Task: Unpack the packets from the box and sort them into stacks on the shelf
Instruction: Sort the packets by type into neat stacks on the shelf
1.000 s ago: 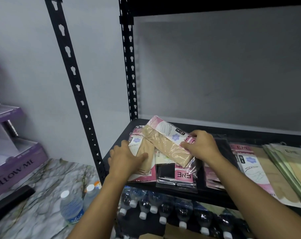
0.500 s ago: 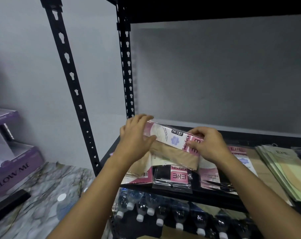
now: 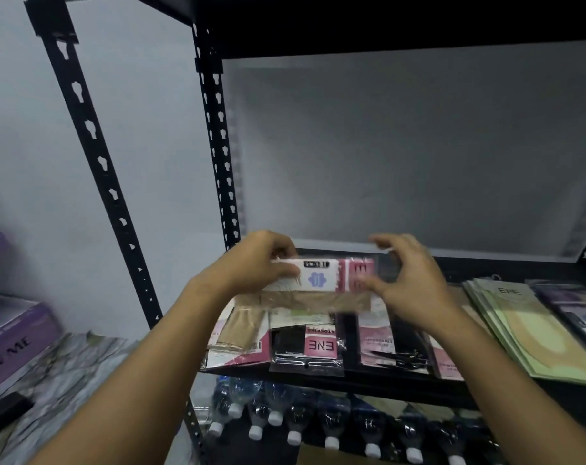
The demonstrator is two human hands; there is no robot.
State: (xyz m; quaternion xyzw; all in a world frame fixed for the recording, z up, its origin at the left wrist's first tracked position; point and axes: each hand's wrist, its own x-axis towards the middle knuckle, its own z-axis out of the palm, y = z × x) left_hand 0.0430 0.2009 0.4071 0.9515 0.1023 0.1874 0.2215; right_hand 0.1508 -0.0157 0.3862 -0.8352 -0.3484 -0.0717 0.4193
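A pink-and-white packet [image 3: 321, 280] with beige fabric hangs crosswise above the black shelf [image 3: 368, 385]. My left hand [image 3: 261, 263] grips its left end, thumb on the front. My right hand [image 3: 405, 280] is at its right end with fingers spread and curved; the thumb touches the packet's pink edge. Beneath lie several packets: a beige one [image 3: 241, 333] at the left, a black ENE packet [image 3: 306, 347] in the middle, pink ones [image 3: 378, 344] to the right. A stack of green packets [image 3: 526, 330] sits further right. No box for unpacking is in view.
Black slotted uprights [image 3: 217, 146] frame the shelf at the left. Capped water bottles [image 3: 318, 424] fill the level below. A purple carton [image 3: 9, 337] stands on a marbled surface [image 3: 66, 374] at the left. Dark packets [image 3: 573, 307] lie at the far right.
Both hands have lifted the packet and turned it level above the piles. My left hand moved from the shelf pile to the packet's left end. My right hand's fingers have loosened and spread.
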